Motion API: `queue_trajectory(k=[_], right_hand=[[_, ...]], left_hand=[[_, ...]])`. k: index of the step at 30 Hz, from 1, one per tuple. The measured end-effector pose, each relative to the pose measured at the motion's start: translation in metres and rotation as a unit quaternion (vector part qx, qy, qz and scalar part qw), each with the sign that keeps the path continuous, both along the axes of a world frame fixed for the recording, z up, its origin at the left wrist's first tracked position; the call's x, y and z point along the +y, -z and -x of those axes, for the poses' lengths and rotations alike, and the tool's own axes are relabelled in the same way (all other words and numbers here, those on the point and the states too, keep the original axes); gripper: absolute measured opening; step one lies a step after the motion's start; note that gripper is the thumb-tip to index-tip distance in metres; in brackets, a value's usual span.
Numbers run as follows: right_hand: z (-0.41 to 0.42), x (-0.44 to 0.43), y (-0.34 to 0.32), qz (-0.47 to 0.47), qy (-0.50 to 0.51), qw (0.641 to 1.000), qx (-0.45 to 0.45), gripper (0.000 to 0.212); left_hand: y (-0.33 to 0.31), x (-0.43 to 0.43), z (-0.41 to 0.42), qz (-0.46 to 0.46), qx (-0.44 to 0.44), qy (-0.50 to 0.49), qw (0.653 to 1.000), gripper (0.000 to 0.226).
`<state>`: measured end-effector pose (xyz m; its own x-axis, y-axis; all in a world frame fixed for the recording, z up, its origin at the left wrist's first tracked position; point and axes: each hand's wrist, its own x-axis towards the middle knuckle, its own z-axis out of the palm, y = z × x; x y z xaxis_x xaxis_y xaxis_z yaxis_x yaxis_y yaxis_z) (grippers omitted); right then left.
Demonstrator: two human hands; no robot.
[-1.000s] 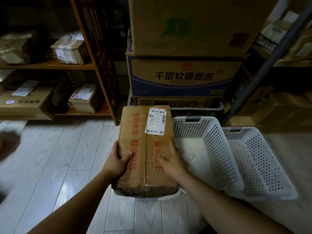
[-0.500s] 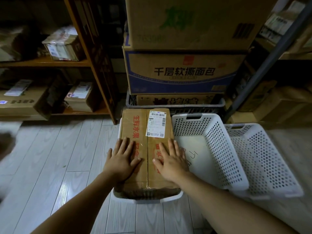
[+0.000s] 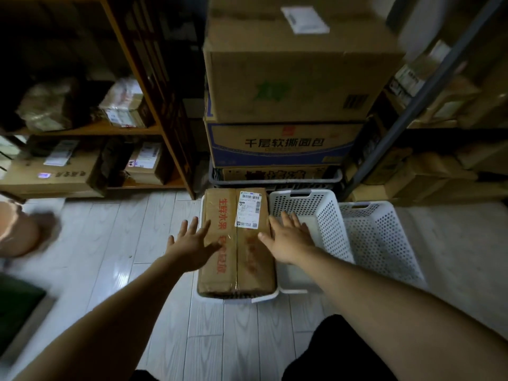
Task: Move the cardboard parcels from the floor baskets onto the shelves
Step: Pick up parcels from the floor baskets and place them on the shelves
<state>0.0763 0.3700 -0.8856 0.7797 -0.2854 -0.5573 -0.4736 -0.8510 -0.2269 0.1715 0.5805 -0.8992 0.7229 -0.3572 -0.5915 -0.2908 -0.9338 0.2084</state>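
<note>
Cardboard parcel [image 3: 247, 270] lies flat in a white floor basket [image 3: 255, 298] and fills it from rim to rim. Red print runs along its taped top, and a shipping label [image 3: 248, 209] sits near its far right corner. Two bare forearms reach toward it over the pale plank floor [image 3: 110, 243]. The left hand [image 3: 192, 243] is spread at the parcel's left edge, thumb over the cardboard. The right hand [image 3: 288, 240] is spread at the right edge, thumb over the parcel and fingers above the second basket [image 3: 327, 229]. Neither hand grips anything; whether they touch the box cannot be told. The second basket leans against the parcel's basket, and a third basket [image 3: 384, 243] sits tilted beside it. Behind them a dark basket [image 3: 275, 182] holds a carton under a blue-banded carton [image 3: 283, 144] and a large brown carton [image 3: 297, 78]. At far left, a wooden shelf unit [image 3: 132, 130] carries labelled parcels.
</note>
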Motion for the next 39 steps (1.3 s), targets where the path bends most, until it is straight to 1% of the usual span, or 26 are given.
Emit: queue_trajectory(k=[3,5,9,15,18,21,22,25,32,34,36,39], right_hand=[[0.011,-0.008,-0.078,-0.004,0.014,1.000,0.005,0.071],[0.019,-0.009,-0.118,-0.011,0.020,1.000,0.010,0.070],[0.046,-0.011,-0.223,-0.017,0.036,0.999,0.010,0.070],[0.091,-0.022,-0.349,-0.010,0.071,0.997,0.000,0.071],[0.106,-0.036,-0.396,-0.003,0.088,0.996,-0.017,0.071],[0.122,-0.052,-0.438,0.016,0.128,0.991,-0.046,0.071],[0.129,-0.058,-0.452,0.031,0.141,0.988,-0.060,0.071],[0.151,-0.079,-0.496,0.058,0.146,0.983,-0.100,0.071],[0.216,-0.158,-0.610,0.086,0.148,0.962,-0.213,0.066],[0.244,-0.195,-0.634,0.102,0.154,0.954,-0.235,0.068],[0.259,-0.218,-0.647,0.104,0.158,0.951,-0.244,0.069],[0.305,-0.263,-0.668,0.146,0.151,0.946,-0.248,0.069]], left_hand=[[-0.083,-0.005,0.012,-0.002,0.009,-0.001,1.000,0.078],[-0.123,-0.008,0.020,-0.004,0.016,0.000,1.000,0.077],[-0.228,-0.013,0.046,0.002,0.013,0.003,1.000,0.077],[-0.347,-0.014,0.074,0.022,-0.002,0.029,0.999,0.078],[-0.391,-0.021,0.074,0.038,-0.029,0.069,0.996,0.080],[-0.434,-0.040,0.069,0.064,-0.065,0.112,0.990,0.095],[-0.453,-0.050,0.071,0.077,-0.079,0.118,0.987,0.096],[-0.511,-0.080,0.084,0.119,-0.113,0.136,0.977,0.083],[-0.626,-0.174,0.133,0.193,-0.185,0.193,0.944,0.073],[-0.649,-0.213,0.154,0.219,-0.197,0.208,0.933,0.073],[-0.664,-0.235,0.162,0.237,-0.192,0.206,0.930,0.073],[-0.682,-0.292,0.189,0.263,-0.198,0.211,0.920,0.074]])
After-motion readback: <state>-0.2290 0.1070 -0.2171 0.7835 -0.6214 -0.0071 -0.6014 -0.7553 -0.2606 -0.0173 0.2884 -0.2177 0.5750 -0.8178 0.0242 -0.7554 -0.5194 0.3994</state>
